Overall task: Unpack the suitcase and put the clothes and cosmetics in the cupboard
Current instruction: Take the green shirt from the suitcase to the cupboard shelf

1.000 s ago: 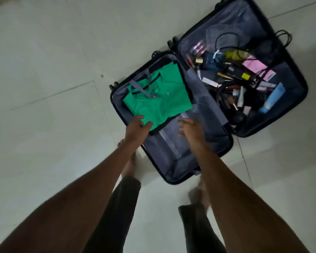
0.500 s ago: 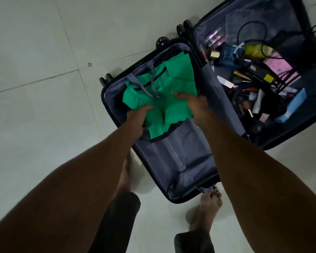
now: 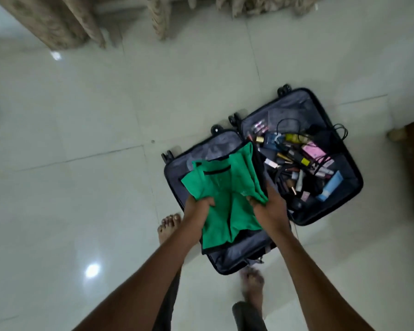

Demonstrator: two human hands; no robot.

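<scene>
Both hands, left hand [image 3: 199, 207] and right hand [image 3: 269, 206], grip the green garment [image 3: 225, 187] above the open suitcase [image 3: 354, 173].

Single head-worn wide-angle cam, pointed fwd and steeply down from standing height; open suitcase [image 3: 261, 187] on tiled floor [image 3: 81, 139] is framed centre-right, curtains [image 3: 58, 20] seen at top edge.

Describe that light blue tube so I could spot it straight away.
Find the open black suitcase on the pale tiled floor, then its right half, heaped with cosmetics and black cables. The light blue plastic tube lies slanted near that half's right wall. It is the only blue tube there, larger than the small sticks and the pink box nearby.
</scene>
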